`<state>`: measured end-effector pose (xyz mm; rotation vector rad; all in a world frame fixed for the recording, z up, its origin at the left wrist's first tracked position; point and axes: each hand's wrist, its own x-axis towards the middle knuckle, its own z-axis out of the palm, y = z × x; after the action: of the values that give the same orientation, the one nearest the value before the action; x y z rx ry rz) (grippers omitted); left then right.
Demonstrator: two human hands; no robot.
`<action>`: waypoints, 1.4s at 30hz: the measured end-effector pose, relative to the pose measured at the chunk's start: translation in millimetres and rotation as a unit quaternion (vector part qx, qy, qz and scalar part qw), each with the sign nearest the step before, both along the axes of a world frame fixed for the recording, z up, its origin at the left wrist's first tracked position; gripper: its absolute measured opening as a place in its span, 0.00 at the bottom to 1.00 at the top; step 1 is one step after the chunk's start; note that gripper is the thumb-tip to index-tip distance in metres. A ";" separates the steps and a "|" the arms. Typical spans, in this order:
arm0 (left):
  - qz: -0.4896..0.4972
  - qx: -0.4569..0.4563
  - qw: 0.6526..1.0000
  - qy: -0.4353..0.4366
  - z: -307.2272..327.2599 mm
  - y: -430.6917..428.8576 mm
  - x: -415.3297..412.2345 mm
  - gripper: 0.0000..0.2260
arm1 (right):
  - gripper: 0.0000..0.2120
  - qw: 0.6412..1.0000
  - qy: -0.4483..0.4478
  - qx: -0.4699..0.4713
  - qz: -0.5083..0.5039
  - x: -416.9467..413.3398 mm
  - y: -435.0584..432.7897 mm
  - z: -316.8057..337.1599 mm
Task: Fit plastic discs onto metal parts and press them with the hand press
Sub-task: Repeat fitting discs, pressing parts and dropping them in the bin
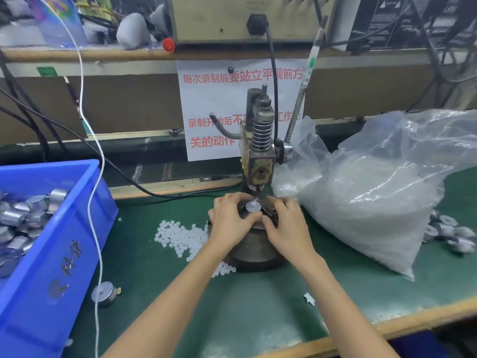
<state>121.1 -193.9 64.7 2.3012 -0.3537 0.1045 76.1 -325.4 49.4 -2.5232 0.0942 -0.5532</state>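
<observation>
A: Two hands meet at frame centre: our left hand (232, 219) and right hand (287, 223) curl their fingers round the metal part (252, 205) seated under the hand press (260, 151).

B: We judge it stiff, smooth, fairly heavy; we'd grip its rim. The plastic discs (180, 235), lower left of it on the worktop (232, 319), look light and slippery: pinch by the edge.

A round silver metal part (251, 205) lies face-up on the base of the upright hand press (259, 156), under its ram. Small white plastic discs (180, 236) lie heaped loose at the base's 9 o'clock.
</observation>
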 end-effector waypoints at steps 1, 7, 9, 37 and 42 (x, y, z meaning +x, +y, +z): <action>0.005 -0.015 1.000 -0.004 -2.4 -1.1 1.5 0.16 | 0.19 0.999 -0.022 0.039 -0.007 -1.8 -3.3 4.5; 0.033 -0.073 0.996 -0.033 -14.1 -3.3 3.9 0.12 | 0.15 0.945 -0.291 0.147 -0.028 20.7 -24.2 104.5; 0.036 -0.068 0.996 -0.044 -15.4 -3.8 3.5 0.12 | 0.20 0.934 -0.241 0.264 0.003 39.7 -29.7 151.2; 0.057 0.003 0.995 -0.085 -24.7 -9.5 -3.2 0.14 | 0.13 0.893 -0.203 0.402 0.005 -10.0 -3.1 62.8; 0.043 -0.033 0.983 -0.177 -27.5 -12.2 -42.2 0.13 | 0.10 0.906 -0.002 0.423 -0.002 -50.4 -9.2 -0.2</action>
<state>78.9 -206.1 37.2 2.2280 -0.4233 0.5664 25.7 -334.6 49.1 -1.6703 0.2729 -0.3957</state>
